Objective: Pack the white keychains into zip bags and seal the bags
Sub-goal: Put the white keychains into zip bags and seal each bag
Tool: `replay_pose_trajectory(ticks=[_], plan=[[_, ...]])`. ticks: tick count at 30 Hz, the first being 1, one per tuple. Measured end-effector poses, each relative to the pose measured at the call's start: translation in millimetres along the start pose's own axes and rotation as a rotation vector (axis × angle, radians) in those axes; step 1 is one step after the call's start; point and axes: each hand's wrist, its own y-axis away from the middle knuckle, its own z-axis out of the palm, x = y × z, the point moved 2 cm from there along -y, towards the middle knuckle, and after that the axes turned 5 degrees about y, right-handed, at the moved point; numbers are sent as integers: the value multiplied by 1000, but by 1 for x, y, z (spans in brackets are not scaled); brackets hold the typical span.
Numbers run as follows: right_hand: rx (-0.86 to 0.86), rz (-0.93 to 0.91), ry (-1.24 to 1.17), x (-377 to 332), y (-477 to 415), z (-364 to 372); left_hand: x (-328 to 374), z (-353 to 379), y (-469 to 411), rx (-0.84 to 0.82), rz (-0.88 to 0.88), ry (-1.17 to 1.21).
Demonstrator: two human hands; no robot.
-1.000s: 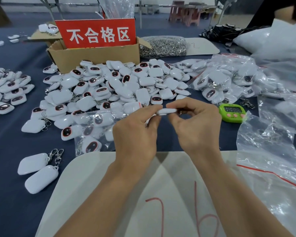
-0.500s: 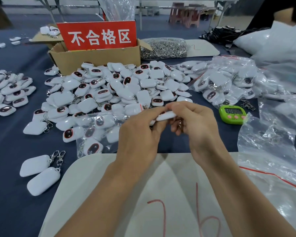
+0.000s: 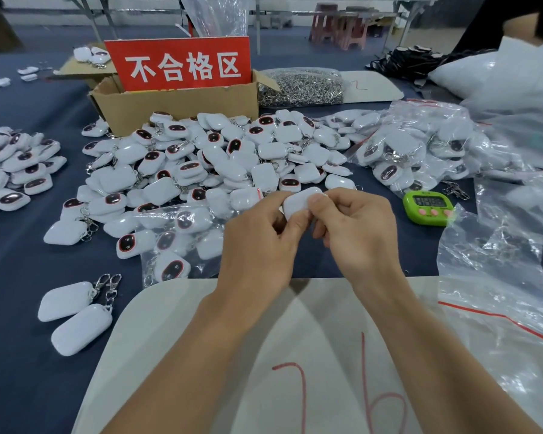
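Keychain (image 3: 298, 203) pinched between fingers of left hand (image 3: 257, 242) and right hand (image 3: 361, 233).

At the back of the dark blue bench (image 3: 22, 277) we find a cardboard box (image 3: 176, 104) with a red sign (image 3: 182, 65) of white characters standing in it — just to its right, a heap of metal clasps (image 3: 301, 87). A green timer (image 3: 428, 206) lies at right; nearest us, a pale sheet (image 3: 201, 355) bears red handwritten marks.
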Motion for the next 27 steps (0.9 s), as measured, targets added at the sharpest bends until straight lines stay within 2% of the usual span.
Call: replay_pose_trajectory(ticks=[3,6,9,11,15,19,24,27], plan=[[45,27,41,2,0,1,2,-9,0,98,0,10],[105,60,81,5,-1,-1,1,-18,-1,218,80,-212],[105,90,65,9,-4,-3,-5,-18,-5,122,38,-597],[94,99,69,10,-4,-2,-7,-14,-5,66,11,-685],[48,94,46,10,-1,3,-3,-14,-2,100,5,-548],[-89,86,-43,6,0,9,2,-13,1,53,51,-319],[-250,34,-149,6,2,17,5,-13,1,33,99,-176],[-484,-23,-87,3,5,23,7,-14,3,50,119,-62]])
